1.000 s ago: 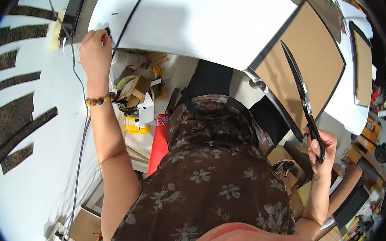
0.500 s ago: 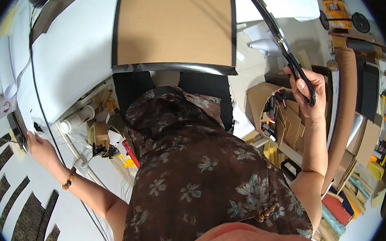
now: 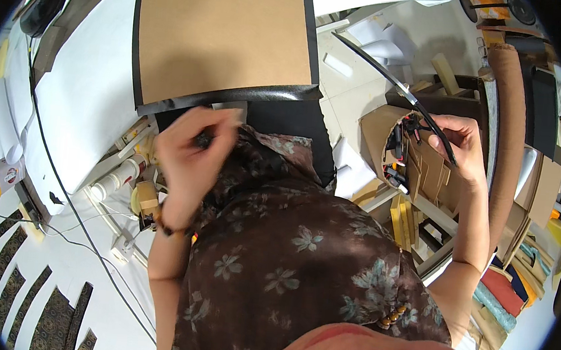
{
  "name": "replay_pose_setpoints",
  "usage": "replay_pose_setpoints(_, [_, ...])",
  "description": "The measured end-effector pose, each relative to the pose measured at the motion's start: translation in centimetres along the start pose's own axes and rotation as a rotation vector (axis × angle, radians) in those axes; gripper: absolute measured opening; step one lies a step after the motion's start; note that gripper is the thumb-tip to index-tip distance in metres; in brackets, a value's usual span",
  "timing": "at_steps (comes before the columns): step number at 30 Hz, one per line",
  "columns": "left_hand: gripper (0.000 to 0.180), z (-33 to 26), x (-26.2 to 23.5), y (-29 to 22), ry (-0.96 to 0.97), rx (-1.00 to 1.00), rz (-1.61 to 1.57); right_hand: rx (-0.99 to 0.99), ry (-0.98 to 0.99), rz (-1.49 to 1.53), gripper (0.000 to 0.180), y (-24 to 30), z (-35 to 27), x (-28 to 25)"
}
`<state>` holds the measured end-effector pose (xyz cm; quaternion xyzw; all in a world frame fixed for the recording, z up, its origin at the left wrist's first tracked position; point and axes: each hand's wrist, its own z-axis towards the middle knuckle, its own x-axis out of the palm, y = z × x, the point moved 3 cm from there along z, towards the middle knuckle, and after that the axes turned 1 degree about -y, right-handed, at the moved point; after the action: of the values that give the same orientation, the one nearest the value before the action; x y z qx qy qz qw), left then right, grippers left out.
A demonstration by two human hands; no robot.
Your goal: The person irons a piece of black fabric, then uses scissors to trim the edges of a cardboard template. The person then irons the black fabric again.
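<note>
Long black-handled scissors (image 3: 404, 92) are held by the handles in my right hand (image 3: 467, 148), blades pointing up and left over the floor. My left hand (image 3: 192, 154) hovers in front of my lap, near the board's lower left corner. Its fingers are curled into a pinch and a little smeared; what they hold, if anything, does not show. Beyond it lies a large brown board (image 3: 226, 30) with black strips along its visible edges. A glossy black strip (image 3: 247, 99) runs along the edge nearest me.
Patterned dark fabric strips (image 3: 55, 315) lie on the white surface at left, with a cable (image 3: 71, 203) across it. To the right stand a cardboard box (image 3: 385, 127) of tools and a brown fabric roll (image 3: 503, 128). A white roll (image 3: 117, 177) lies under the table edge.
My left hand has come from the far left surface to in front of my lap. The scissors have dropped lower and turned, and the board now appears farther left.
</note>
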<state>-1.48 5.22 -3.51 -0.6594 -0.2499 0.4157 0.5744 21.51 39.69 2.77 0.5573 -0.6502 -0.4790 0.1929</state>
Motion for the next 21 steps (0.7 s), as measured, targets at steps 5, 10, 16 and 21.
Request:
replay_pose_setpoints(5, [0.011,0.6,5.3,1.2,0.226,-0.294,-0.565,-0.120,-0.006,-0.018,0.031,-0.6,0.1,1.0])
replay_pose_setpoints(10, [0.014,-0.4,-1.8,2.5,-0.021,-0.189,-0.542,-0.057,-0.083,-0.007,0.036,-2.8,-0.9,3.1])
replay_pose_setpoints(16, [0.015,-3.3,-8.8,3.3,-0.279,-0.093,-0.648,-0.161,-0.035,0.116,0.042,-3.3,0.8,4.7])
replay_pose_setpoints(21, [0.018,-5.2,-11.0,3.6,-0.438,-0.074,-0.650,-0.201,-0.013,0.134,0.046,-2.3,2.1,5.8])
